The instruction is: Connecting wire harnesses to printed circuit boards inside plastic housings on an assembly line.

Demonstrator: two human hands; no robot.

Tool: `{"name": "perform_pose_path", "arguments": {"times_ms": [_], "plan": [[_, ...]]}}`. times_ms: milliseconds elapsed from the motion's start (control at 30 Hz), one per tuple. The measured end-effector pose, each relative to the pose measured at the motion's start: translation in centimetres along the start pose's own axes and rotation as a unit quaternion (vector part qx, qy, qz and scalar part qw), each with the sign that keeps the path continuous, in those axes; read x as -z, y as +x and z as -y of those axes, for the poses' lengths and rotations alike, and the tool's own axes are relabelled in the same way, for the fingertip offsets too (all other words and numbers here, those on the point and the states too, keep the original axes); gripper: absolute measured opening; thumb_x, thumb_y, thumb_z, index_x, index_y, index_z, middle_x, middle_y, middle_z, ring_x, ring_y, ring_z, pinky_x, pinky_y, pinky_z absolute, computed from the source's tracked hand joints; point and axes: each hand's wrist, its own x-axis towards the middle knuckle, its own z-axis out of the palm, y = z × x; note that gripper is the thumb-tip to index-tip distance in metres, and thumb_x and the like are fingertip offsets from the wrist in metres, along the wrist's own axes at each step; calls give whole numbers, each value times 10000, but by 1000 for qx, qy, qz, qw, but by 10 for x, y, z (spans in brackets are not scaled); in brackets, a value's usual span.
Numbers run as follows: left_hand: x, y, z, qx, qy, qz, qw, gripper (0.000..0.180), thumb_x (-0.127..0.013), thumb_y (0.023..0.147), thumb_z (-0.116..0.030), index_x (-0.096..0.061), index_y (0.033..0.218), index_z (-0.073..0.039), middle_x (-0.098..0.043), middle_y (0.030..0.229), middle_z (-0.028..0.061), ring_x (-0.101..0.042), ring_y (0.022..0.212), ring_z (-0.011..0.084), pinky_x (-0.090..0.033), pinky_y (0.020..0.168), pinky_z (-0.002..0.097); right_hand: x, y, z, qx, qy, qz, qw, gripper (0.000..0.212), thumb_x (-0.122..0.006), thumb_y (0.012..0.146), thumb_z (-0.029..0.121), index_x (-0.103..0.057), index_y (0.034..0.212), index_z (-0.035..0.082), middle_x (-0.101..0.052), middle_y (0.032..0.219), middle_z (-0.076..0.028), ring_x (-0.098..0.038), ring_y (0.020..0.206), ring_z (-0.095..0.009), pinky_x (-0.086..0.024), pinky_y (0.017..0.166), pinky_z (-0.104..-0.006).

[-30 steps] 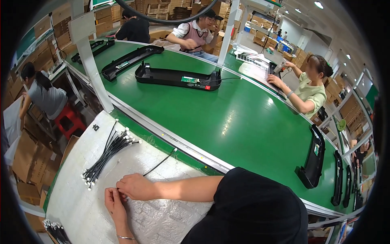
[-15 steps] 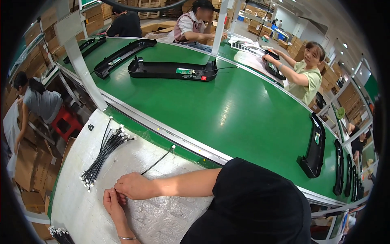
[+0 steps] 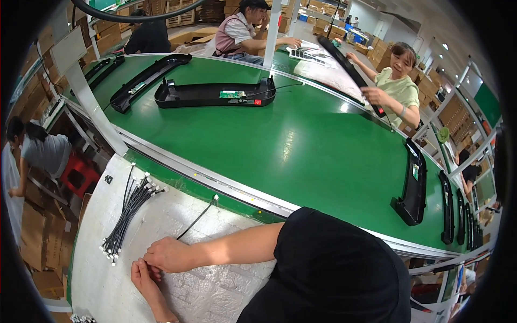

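I see the right forearm [image 3: 239,246] hiding some mat [image 3: 215,293], one whole cable bundle [image 3: 127,216], one lone cable [image 3: 197,220]; left hand [image 3: 144,279] and right hand [image 3: 169,254] meet, fingers curled, grip unclear.

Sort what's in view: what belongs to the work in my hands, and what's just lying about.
In the work, it appears:
black cable running to the right hand, left hand alongside
bundle of white-tipped black cables nearby

Lying about, apparently:
long black housings, untouched by these hands, link unclear
cardboard boxes at left
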Motion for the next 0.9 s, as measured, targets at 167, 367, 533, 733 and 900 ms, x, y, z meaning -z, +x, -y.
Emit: {"name": "perform_pose_path", "arguments": {"times_ms": [167,367,533,733,900], "plan": [[-2,0,-4,30,13,-3,999,367,-478,991,-311,-474,681,-113,-472,555,-32,-373,465,24,-262,423,173,-5,-1,-4,-11,6,-3,1000,112,-578,777,150,-607,735,51,-640,733,-109,-634,736,-309,-507,656,-424],[-2,-1,-2,15,7,-5,1000,356,-475,991,-300,-474,686,-117,-473,557,-33,-383,467,25,-269,424,172,-4,-1,-7,25,-7,-20,999,95,-577,775,143,-568,727,61,-608,720,-77,-617,714,-287,-506,614,-406],[-1,0,1,19,-2,-8,1000,342,-470,992,-276,-474,691,-113,-486,573,-27,-398,481,30,-297,442,172,-4,0,-6,27,-4,-12,1000,71,-591,746,127,-564,719,67,-603,717,-72,-615,722,-278,-507,620,-399],[-4,0,1,18,-23,-6,1000,328,-475,990,-259,-472,699,-108,-491,588,-23,-410,500,32,-311,457,172,-6,-2,-8,25,-3,-15,1000,70,-601,732,120,-561,715,66,-602,716,-71,-614,715,-273,-505,612,-396],[2,3,3,8,5,0,1000,343,-473,992,-267,-456,685,-113,-445,563,-35,-362,479,23,-262,438,170,-8,0,-8,28,-7,-26,999,71,-603,729,118,-562,719,61,-599,705,-76,-614,710,-281,-507,615,-400]]}}
